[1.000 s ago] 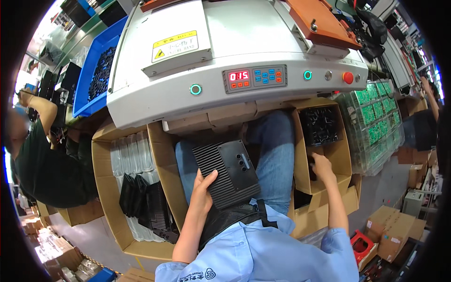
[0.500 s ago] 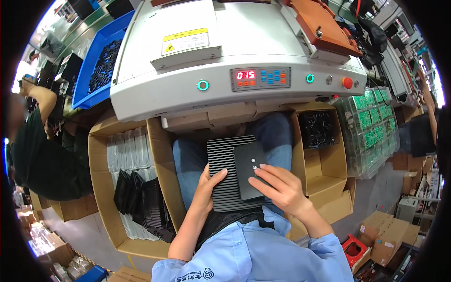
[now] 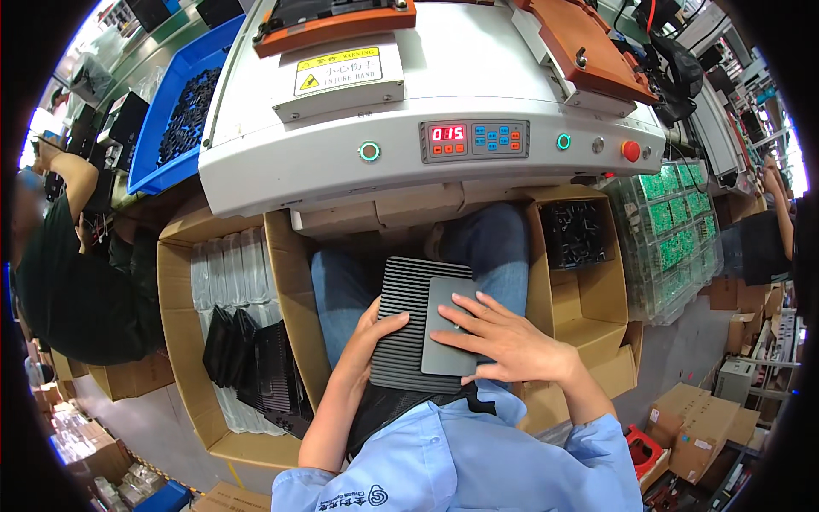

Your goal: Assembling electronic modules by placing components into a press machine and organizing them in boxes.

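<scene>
Over my lap I have a black ribbed housing with a smooth grey rectangular face along its right part. My left hand is closed on the housing's left edge, thumb across the ribs and the other fingers mostly hidden underneath. Spread across the smooth face lies my right hand, its fingers stretched out flat. A small bright spot shows between those fingers, and what lies beneath the palm is hidden.
Ahead stands a white machine with a lit control panel and orange fixtures. A carton with dark ribbed parts is at left, another carton at right. A blue tray and stacked clear trays flank the machine.
My right hand has gone from bent fingertips on the smooth face to spread fingers lying across it. The housing has tilted and dropped slightly. An orange fixture has slid forward on the machine's left.
</scene>
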{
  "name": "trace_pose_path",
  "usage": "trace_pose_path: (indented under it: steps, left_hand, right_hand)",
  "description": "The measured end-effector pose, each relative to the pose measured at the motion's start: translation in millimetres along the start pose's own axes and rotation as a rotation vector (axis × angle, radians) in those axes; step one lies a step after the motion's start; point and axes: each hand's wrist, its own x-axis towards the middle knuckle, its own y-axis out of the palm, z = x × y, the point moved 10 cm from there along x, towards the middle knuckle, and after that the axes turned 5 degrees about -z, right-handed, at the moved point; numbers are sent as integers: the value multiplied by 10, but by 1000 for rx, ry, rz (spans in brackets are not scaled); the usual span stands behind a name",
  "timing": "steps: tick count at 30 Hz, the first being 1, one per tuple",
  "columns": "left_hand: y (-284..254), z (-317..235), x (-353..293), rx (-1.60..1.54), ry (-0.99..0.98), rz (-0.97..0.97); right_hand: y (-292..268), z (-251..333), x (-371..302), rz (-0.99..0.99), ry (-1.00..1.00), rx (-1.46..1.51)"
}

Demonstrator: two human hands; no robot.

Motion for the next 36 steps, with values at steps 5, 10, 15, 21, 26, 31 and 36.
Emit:
trace_pose_path:
  steps: [5,10,15,21,26,31,36]
  left_hand:
    - [37,-15,-13,-35,-100,2]
    - [38,128,-112,-24,-295,-22]
    - [11,695,51,-449,-598,313]
    - [330,273,-78,-495,-397,629]
    - [-86,-449,-4,-31,146,309]
    - [-947,-916,-44,384,410,-193]
    - [-1454,-1194,-304,1559,910,-979]
  right_hand:
    - [37,0,51,43,-68,-24]
    - [-29,81,102,-91,-232,-196]
    - [-205,-138,165,-269,-172,292]
    - [-350,-1106,-274,-725,619,909]
    - [-1744,-569,-688,-947,509,775]
    - [-3160,-531,-829,-1216,499,510]
    - [-4269,-1204,-635,-1211,397,281]
